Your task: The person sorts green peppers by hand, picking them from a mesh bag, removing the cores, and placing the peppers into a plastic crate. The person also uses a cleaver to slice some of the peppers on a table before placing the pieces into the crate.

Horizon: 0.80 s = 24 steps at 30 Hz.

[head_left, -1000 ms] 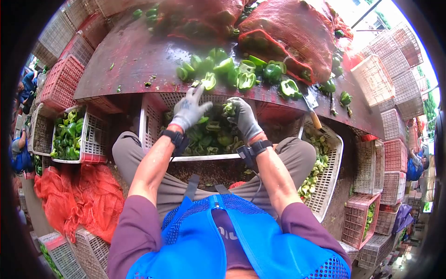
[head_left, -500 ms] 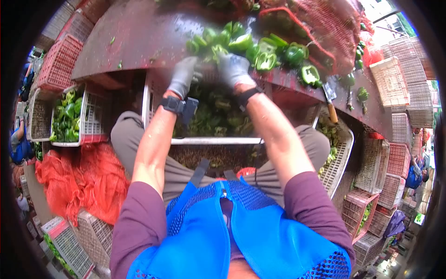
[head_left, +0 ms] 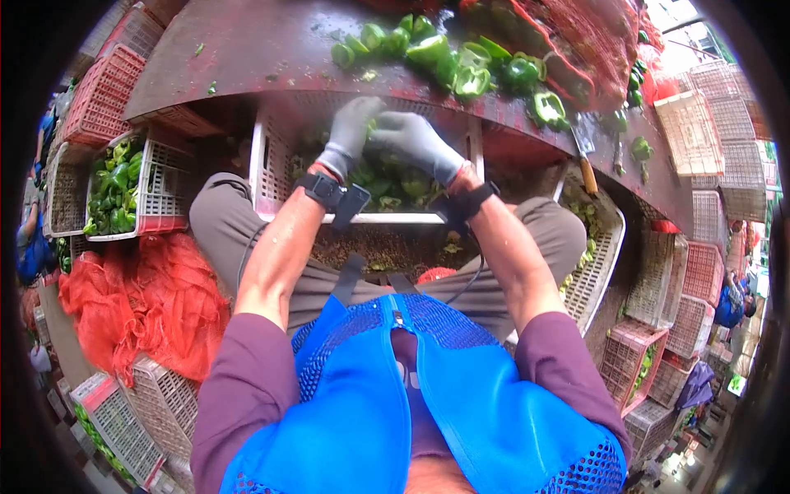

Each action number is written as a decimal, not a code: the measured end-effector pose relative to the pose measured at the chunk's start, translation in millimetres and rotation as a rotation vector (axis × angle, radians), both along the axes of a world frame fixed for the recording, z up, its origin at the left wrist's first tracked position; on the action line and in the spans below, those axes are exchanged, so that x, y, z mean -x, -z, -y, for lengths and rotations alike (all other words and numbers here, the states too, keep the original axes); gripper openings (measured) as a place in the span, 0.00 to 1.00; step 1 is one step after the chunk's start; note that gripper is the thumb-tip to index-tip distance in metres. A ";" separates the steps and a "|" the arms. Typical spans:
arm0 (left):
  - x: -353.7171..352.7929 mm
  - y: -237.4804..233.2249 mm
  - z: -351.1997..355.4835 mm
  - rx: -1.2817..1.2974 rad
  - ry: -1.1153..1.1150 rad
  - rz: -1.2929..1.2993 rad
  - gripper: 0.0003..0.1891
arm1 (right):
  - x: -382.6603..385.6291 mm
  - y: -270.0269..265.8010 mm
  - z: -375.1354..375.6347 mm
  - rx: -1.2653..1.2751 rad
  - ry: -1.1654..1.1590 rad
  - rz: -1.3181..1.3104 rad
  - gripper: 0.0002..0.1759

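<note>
— Over the white crate [head_left: 378, 219] between the seated person's knees: see the two grey gloves?

— I do. What have they got?

— A green pepper [head_left: 372, 126], only a sliver of it showing between the gloves, held above the crate's far end. The left hand [head_left: 352, 136] has its fingers curled tight round it. The right hand [head_left: 415, 144] lies against it from the other side, fingers stretched towards the left glove. Whether that one truly grips, I can't tell from here.

— And inside the crate?

— Cut peppers [head_left: 397, 186], a loose green layer right under the hands.

— What's beyond the crate?

— The dark red table [head_left: 247, 49]; its edge overhangs the crate's far wall. A heap of peppers [head_left: 448, 59] sits on it just past the crate, some whole and some opened. To the right of the heap is a red mesh sack [head_left: 568, 45].

— Any tool about?

— A knife [head_left: 585, 161] with a wooden handle, lying on the table edge to the right of the crate, well apart from both hands.

— Other boxes?

— A second crate [head_left: 161, 206] to the left holds more green peppers. Nearer than that, red netting [head_left: 140, 305] is bunched on the floor. A slanted crate [head_left: 605, 272] to the right holds pale scraps. Black wrist straps [head_left: 326, 189] sit on both forearms, just at the white crate's near rim.
</note>
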<state>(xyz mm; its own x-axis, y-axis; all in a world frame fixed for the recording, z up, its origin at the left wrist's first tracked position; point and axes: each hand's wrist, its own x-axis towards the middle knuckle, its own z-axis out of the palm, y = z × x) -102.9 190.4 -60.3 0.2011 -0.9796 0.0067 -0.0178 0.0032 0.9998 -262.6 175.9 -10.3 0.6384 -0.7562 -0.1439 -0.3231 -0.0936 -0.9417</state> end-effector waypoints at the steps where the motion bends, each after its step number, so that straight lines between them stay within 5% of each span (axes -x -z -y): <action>1: 4.4 -1.7 2.8 -0.051 0.004 -0.111 0.14 | 2.2 6.5 2.6 0.091 0.020 0.000 0.17; 2: 9.7 -4.3 6.4 -0.115 -0.034 -0.175 0.15 | 4.8 -2.5 -0.9 -0.061 0.045 -0.009 0.17; 7: 45.1 -45.9 13.6 0.021 -0.282 0.294 0.16 | 14.5 2.2 -15.9 -0.108 0.309 0.068 0.18; 10: 56.3 -58.7 9.4 0.064 -0.063 0.655 0.16 | 39.7 -5.7 -10.6 -0.242 0.273 0.093 0.19; 13: 33.8 -57.4 14.8 -0.241 0.171 0.845 0.21 | 117.6 -46.8 0.9 0.267 0.280 -0.124 0.15; 14: 33.2 -52.1 14.1 -0.254 0.269 1.015 0.22 | 140.4 -80.1 -2.8 0.166 0.381 -0.348 0.18; 15: 33.3 -41.9 11.4 -0.268 0.367 1.185 0.23 | 192.1 -61.8 17.2 0.522 0.257 -0.427 0.21; 17: 39.1 -16.9 3.5 -0.265 0.564 1.500 0.27 | 248.3 -75.1 8.5 0.561 0.384 -0.834 0.21; 20: 67.7 40.6 0.4 -0.097 0.856 1.583 0.25 | 296.9 -72.0 -3.4 0.213 0.129 -1.470 0.22; 23: 105.3 89.2 7.5 -0.265 1.135 1.556 0.24 | 327.5 -58.6 -22.1 0.365 0.240 -1.304 0.25; 24: 104.4 160.3 4.0 -0.003 0.926 1.473 0.22 | 326.7 -57.1 -23.1 0.363 0.284 -1.179 0.26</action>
<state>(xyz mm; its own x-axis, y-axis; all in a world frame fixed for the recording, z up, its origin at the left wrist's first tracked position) -207.3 186.4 -220.6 -0.5518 -0.7577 -0.3484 -0.8307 0.5361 0.1499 -589.3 198.9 46.8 0.0733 -0.9604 -0.2690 -0.9972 -0.0750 -0.0040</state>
